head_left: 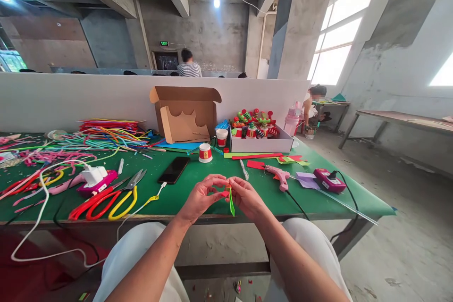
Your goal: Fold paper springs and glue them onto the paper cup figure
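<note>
My left hand [206,194] and my right hand [245,197] meet above the front edge of the green table, fingertips pinched together. Between them are a small red paper piece [225,194] and a bright green paper strip [231,204] that hangs down from my right fingers. How the two papers are joined is hidden by my fingers. Beyond my hands stands a red and white paper cup [205,153], upside down, with dark coiled strips at its sides. A white pen-like tool [244,170] and a pink glue gun [279,177] lie nearby on the table.
Scissors [132,193], a phone [173,170] and a power strip [97,183] with cables lie left. A box [262,145] of decorated cups, an open cardboard box [187,115] and pipe cleaners [106,134] line the back. A second power block [329,180] sits right. People are farther off.
</note>
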Demonstrator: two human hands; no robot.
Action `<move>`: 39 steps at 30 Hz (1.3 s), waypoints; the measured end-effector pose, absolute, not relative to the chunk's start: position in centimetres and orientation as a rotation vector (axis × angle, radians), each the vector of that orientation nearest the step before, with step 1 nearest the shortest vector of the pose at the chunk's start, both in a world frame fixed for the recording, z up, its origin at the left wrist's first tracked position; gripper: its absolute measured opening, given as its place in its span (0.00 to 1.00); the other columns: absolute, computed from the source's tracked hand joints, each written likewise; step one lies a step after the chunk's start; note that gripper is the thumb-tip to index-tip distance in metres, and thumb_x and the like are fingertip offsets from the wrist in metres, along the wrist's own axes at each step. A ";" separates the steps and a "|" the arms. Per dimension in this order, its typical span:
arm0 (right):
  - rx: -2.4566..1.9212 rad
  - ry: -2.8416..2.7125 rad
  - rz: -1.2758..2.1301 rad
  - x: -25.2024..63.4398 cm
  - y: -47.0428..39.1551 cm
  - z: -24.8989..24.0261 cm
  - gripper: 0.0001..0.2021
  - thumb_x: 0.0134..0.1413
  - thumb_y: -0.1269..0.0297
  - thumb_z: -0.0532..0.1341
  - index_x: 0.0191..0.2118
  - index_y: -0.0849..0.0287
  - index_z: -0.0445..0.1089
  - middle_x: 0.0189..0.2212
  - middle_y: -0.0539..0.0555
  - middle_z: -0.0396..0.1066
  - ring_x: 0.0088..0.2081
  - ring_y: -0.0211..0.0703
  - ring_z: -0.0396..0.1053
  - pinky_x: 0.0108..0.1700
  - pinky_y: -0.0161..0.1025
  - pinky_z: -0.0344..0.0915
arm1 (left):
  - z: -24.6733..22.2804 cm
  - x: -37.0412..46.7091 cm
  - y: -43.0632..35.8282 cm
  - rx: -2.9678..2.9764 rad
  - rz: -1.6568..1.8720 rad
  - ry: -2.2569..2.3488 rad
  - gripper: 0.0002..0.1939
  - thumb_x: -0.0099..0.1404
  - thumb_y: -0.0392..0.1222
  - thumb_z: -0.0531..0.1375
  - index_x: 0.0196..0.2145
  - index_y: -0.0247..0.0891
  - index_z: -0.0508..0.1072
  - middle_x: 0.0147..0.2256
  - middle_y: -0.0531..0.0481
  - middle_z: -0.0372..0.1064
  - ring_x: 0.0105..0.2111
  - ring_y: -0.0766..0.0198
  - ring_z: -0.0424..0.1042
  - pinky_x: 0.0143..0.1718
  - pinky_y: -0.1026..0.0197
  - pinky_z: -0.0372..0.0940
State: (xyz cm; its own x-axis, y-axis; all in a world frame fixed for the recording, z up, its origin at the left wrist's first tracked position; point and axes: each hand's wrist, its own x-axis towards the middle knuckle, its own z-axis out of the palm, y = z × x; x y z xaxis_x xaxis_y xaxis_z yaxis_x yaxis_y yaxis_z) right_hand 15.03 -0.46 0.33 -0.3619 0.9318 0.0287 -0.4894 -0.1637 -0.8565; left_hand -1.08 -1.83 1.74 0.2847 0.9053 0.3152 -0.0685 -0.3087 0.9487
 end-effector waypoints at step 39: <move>-0.748 -1.121 1.457 14.1 -0.8 0.2 0.20 0.38 0.54 0.72 0.39 0.56 0.74 0.26 0.49 0.76 0.29 0.41 0.73 0.38 0.41 0.71 | 0.6 -0.3 -1.4 1.329 1.441 0.900 0.12 0.50 0.49 0.68 0.26 0.37 0.78 0.36 0.45 0.73 0.39 0.58 0.71 0.42 0.59 0.66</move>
